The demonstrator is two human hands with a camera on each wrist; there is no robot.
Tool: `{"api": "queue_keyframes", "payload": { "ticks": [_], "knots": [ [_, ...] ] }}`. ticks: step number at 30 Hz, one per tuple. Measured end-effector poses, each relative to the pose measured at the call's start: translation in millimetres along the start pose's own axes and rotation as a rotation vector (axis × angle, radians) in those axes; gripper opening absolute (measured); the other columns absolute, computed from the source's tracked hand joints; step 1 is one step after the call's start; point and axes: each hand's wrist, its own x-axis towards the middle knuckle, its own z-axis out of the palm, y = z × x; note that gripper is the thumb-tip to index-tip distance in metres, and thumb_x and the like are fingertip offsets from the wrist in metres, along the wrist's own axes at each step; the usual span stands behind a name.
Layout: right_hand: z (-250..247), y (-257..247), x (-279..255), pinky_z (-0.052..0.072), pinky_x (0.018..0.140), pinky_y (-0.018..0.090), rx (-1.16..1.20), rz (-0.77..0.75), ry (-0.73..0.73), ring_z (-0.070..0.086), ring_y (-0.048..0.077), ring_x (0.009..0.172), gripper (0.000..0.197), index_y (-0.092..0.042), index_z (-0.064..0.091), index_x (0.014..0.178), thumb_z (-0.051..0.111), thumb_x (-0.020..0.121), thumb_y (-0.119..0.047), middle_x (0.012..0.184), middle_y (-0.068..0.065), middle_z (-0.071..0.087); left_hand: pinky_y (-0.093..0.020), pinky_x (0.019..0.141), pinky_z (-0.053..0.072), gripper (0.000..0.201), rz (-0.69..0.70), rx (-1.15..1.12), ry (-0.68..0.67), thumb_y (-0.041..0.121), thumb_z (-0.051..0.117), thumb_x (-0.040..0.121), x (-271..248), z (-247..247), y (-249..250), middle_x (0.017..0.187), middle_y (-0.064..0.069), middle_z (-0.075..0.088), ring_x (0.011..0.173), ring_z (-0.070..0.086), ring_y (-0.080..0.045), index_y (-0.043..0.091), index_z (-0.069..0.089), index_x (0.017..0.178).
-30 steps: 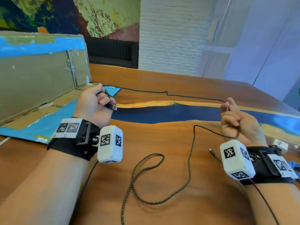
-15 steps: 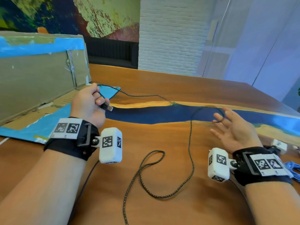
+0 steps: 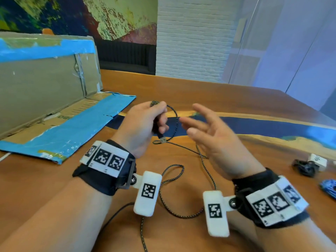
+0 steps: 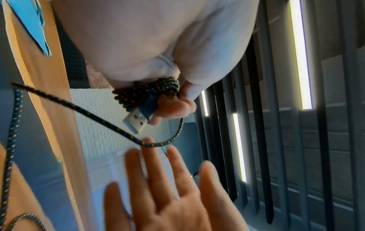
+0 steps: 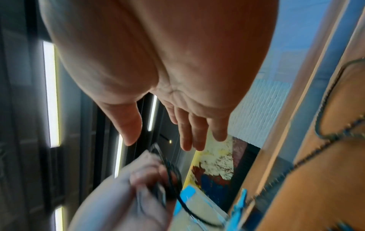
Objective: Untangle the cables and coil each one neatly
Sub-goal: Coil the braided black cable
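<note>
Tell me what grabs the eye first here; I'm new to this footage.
Mid-frame above the wooden table, the left hand grips a few turns of braided cable, its USB plug poking out. The right hand is open beside it. The slack loops toward the viewer.

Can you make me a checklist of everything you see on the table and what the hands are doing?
Surface: wooden table with a blue stripe.
Job's things: braided cable, some turns wound at the left hand, the rest loose on the table.
Clutter: taped cardboard; black bundle, white block and blue bundle at right edge.
Hands: left grips the cable; right hand open, holding nothing.
Cables: thin black lead under left forearm.
Surroundings: white brick wall, painted mural.
</note>
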Motion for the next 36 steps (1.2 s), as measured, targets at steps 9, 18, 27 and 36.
{"api": "queue_keyframes", "payload": {
  "ticks": [9,18,27,36],
  "knots": [
    [-5.5,-7.0,-0.1,0.041,0.039,0.023,0.417,-0.006,0.132,0.027,0.008,0.036,0.014,-0.012,0.066,0.092,0.057,0.096,-0.021,0.053,-0.004,0.023,-0.031,0.058,0.039,0.035,-0.089,0.154,-0.293,0.025,0.049,0.107,-11.4,1.8,-1.2,0.05,0.004,0.026,0.042,0.023,-0.014,0.01,0.062,0.079],
    [-30.1,15.3,5.1,0.012,0.041,0.02,0.119,0.13,0.237,0.018,0.008,0.044,0.026,-0.015,0.072,0.102,0.048,0.108,-0.022,0.057,-0.005,0.028,-0.026,0.058,0.049,0.041,-0.18,-0.474,-0.624,0.033,0.042,0.101,-25.1,11.5,7.8,0.05,0.008,0.02,0.037,0.024,-0.011,0.009,0.069,0.083],
    [3.0,4.8,-14.7,0.034,0.046,0.019,-0.375,0.09,-0.295,0.036,0.009,0.043,0.027,-0.014,0.077,0.105,0.052,0.107,-0.021,0.053,0.003,0.048,-0.034,0.092,0.05,0.036,0.074,-0.311,0.004,0.017,0.027,0.112,-1.9,6.4,-3.2,0.084,-0.004,0.073,0.102,0.073,-0.021,0.004,0.053,0.133],
    [-29.5,-4.1,-10.3,0.015,0.045,0.026,0.054,-0.041,-0.044,0.016,0.013,0.044,0.025,-0.013,0.072,0.078,0.063,0.097,-0.027,0.049,-0.006,0.027,-0.044,0.072,0.048,0.034,-0.037,0.442,-0.362,0.027,0.041,0.11,-13.6,15.5,-15.7,0.059,-0.003,0.047,0.061,0.051,-0.025,0.005,0.067,0.109]
  ]
}}
